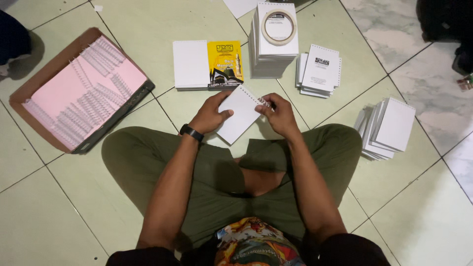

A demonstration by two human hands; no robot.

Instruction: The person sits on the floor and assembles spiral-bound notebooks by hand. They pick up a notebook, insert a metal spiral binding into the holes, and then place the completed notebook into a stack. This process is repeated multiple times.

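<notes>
I sit cross-legged on a tiled floor and hold a small white booklet in front of my knees. My left hand, with a black watch on the wrist, grips its left edge. My right hand pinches a wire spiral binding at the booklet's upper right edge. The booklet is tilted, its blank white face up.
An open cardboard box at left holds several wire spirals on pink paper. Ahead lie a white stack and a yellow-covered booklet, a tall white stack topped by a tape roll, and more booklet piles at right.
</notes>
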